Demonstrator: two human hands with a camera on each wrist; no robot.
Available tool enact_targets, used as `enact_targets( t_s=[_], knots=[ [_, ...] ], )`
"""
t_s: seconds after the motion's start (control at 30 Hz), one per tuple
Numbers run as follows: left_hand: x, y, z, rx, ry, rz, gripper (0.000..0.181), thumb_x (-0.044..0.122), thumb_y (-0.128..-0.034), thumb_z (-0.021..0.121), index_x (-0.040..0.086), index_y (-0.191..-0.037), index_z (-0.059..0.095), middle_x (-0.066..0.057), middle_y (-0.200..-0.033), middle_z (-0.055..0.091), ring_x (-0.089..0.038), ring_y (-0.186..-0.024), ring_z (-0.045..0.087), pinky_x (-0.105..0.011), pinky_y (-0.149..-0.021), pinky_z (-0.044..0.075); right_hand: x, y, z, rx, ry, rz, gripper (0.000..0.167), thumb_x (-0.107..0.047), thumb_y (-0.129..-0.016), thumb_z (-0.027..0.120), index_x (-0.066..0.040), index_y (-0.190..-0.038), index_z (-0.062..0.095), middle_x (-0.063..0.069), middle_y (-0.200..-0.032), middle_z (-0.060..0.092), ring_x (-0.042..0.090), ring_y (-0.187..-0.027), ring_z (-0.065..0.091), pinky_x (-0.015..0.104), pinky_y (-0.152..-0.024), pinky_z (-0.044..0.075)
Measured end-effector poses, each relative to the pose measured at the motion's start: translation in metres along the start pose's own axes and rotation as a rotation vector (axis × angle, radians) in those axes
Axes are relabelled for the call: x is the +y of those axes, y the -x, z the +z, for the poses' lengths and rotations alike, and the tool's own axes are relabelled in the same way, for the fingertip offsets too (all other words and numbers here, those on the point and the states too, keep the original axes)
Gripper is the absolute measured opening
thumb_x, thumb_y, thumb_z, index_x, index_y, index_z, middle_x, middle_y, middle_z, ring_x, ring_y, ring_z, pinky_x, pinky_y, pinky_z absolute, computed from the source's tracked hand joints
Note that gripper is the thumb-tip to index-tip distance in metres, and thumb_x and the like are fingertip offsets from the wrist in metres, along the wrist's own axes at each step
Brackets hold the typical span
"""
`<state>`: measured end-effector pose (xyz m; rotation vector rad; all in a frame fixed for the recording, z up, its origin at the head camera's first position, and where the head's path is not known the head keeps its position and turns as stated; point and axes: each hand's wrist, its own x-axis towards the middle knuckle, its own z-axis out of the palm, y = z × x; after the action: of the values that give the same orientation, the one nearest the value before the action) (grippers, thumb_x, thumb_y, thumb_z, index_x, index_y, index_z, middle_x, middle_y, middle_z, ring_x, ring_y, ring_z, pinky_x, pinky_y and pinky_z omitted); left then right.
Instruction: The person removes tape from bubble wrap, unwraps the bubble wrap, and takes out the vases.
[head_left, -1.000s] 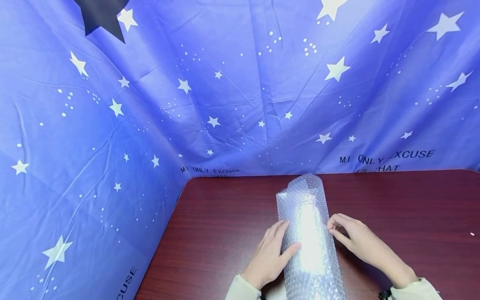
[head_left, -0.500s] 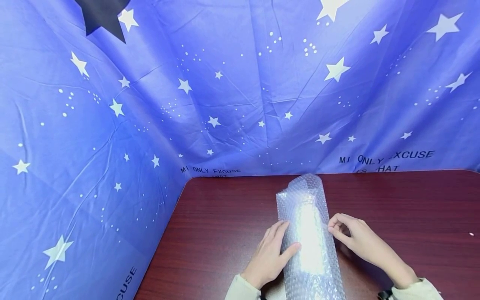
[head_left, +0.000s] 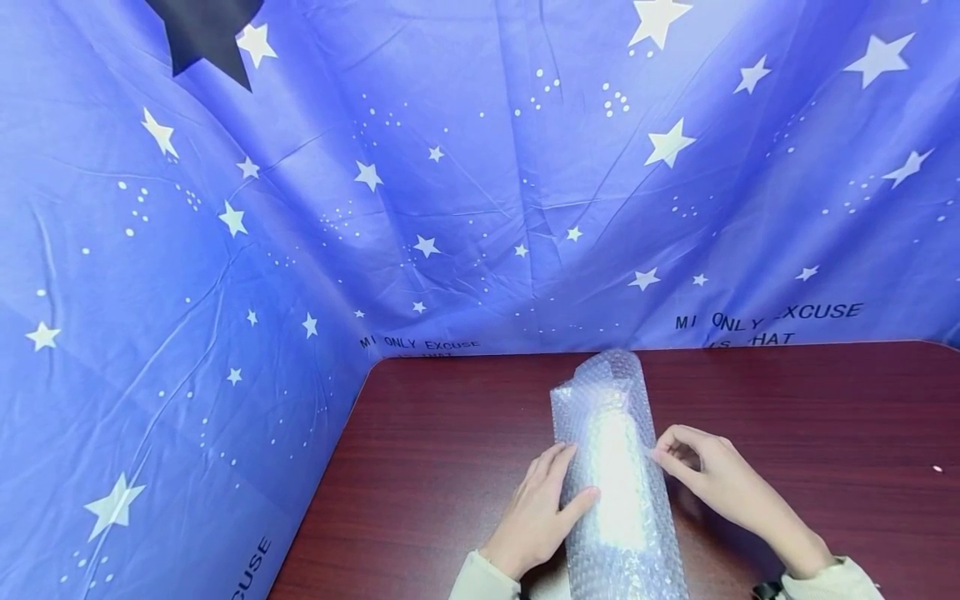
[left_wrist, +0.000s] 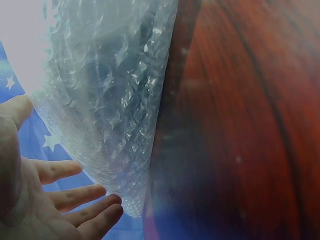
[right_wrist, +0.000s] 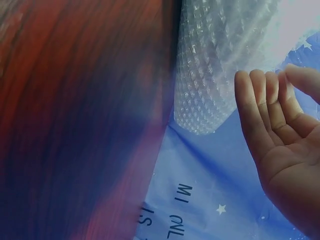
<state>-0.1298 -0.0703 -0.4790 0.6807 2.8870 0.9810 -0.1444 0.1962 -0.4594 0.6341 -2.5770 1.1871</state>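
Note:
A long roll of clear bubble wrap point(head_left: 615, 467) lies lengthwise on the table, with a bright glare along its top. My left hand point(head_left: 531, 510) rests on its left side, fingers spread and thumb over the top; in the left wrist view the fingers of that hand point(left_wrist: 60, 195) are straight against the wrap point(left_wrist: 110, 100). At the right edge, my right hand point(head_left: 723, 487) pinches the wrap between thumb and index fingertips. The right wrist view shows the hand point(right_wrist: 285, 130) with thumb and index together at the wrap point(right_wrist: 210, 75). What lies inside the roll cannot be made out.
The dark red wooden table point(head_left: 442, 433) extends on both sides of the roll. A blue cloth with white stars point(head_left: 480, 167) hangs behind and to the left. A small white speck point(head_left: 937, 468) is on the table at the far right.
The head view has shifted slightly. The right thumb and index fingertips have closed together at the wrap's edge; the left hand and the roll have kept their places.

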Motion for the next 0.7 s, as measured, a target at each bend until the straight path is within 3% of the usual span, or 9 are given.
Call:
enact_targets(
  t_s=[0.4,0.7],
  knots=[
    [0.0,-0.001,0.0,-0.011,0.008,-0.008,0.07,0.064,-0.0997,0.035,0.021,-0.154,0.035,-0.004,-0.155,0.039,-0.024,-0.142,0.039,-0.049,-0.111,0.04,-0.008,-0.002,-0.002,-0.007,-0.058,0.066,0.012,-0.014,-0.097,0.064,-0.018,-0.087,0.062,-0.009,-0.084,0.066,0.002,-0.079,0.064,0.024,-0.068,0.057],
    [0.001,-0.001,-0.001,-0.024,0.003,-0.019,0.069,0.064,-0.1,0.035,0.021,-0.155,0.034,-0.004,-0.156,0.038,-0.024,-0.143,0.038,-0.049,-0.111,0.04,-0.013,-0.003,-0.004,0.009,-0.095,0.074,0.009,-0.015,-0.097,0.064,-0.014,-0.089,0.063,-0.002,-0.09,0.069,0.005,-0.082,0.068,0.023,-0.07,0.058]
  ],
)
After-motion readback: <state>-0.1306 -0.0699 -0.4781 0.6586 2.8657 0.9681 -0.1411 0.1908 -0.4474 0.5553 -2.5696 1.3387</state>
